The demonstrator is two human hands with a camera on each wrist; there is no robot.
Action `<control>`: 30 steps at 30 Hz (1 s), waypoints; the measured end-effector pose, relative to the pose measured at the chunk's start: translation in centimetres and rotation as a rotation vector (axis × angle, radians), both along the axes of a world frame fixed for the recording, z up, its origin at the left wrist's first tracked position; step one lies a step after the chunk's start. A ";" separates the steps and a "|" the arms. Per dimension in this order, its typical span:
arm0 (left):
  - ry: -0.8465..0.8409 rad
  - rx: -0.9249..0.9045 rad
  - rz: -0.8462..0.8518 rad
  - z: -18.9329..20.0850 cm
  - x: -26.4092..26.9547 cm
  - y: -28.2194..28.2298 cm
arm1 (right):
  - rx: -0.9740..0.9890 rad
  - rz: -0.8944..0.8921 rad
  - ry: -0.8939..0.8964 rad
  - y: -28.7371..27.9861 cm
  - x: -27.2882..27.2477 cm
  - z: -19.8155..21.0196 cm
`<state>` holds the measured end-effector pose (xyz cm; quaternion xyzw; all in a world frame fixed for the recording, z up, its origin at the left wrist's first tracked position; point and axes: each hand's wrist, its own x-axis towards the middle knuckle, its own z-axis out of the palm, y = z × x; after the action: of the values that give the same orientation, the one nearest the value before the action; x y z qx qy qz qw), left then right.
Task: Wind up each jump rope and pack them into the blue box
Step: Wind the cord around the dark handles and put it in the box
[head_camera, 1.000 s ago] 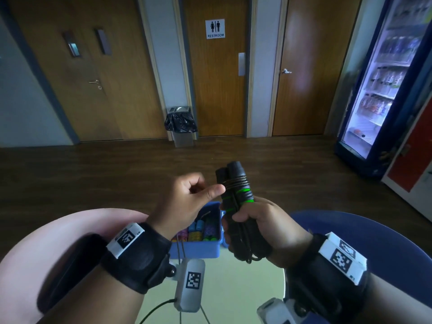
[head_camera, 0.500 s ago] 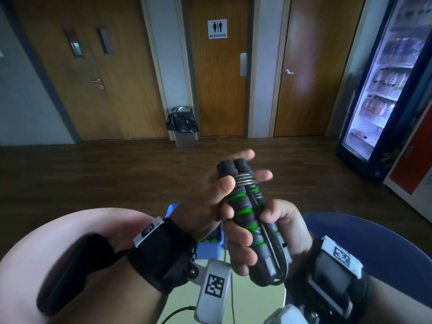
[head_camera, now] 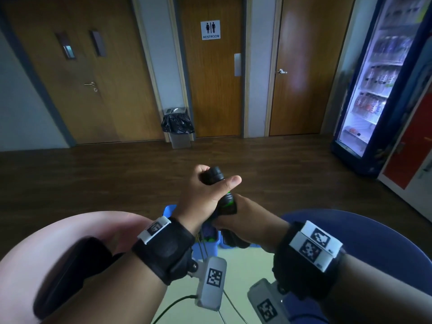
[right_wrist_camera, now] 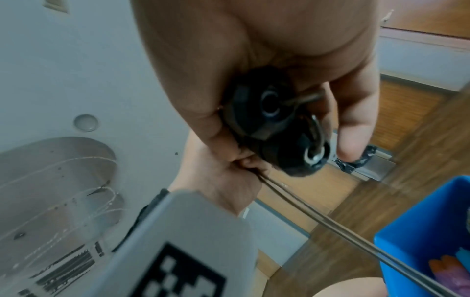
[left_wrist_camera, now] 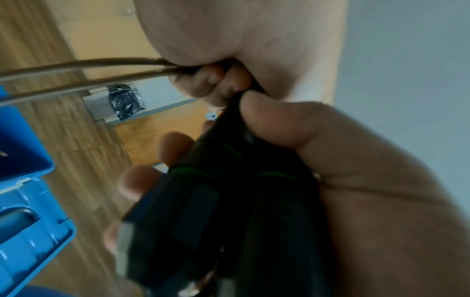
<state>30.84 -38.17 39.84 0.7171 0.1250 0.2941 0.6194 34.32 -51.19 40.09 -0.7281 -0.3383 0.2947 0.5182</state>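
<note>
Two-fisted this one: clamped the paired handles [head_camera: 214,174] in the right hand [head_camera: 243,222], pinched the doubled cord [left_wrist_camera: 76,66] in the curled left hand [head_camera: 201,195] above the blue box [head_camera: 169,210] at the table's [head_camera: 238,265] far edge, probably needed taut, even wraps.

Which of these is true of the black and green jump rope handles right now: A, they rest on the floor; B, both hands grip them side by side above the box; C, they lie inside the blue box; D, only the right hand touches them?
B: the left hand wraps the handles near their top and the right hand grips lower down, above the blue box.
</note>
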 end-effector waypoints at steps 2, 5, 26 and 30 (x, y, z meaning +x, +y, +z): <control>0.041 -0.014 -0.004 -0.1 0.2 0.3 | -0.006 -0.042 0.067 0.5 0.3 -0.6; 0.052 0.023 -0.026 -0.3 0.2 0.9 | 0.009 -0.041 0.236 0.5 1.0 -0.7; -0.025 -0.088 -0.266 0.2 -2.2 1.3 | 0.284 0.120 0.560 -0.5 0.2 -1.3; -0.010 -0.072 -0.282 -0.1 -2.1 1.7 | 0.316 0.238 0.739 -1.4 0.5 -1.3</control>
<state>28.76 -36.51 39.78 0.7033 0.0302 0.2032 0.6805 34.77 -52.56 38.77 -0.4408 -0.2527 0.5383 0.6723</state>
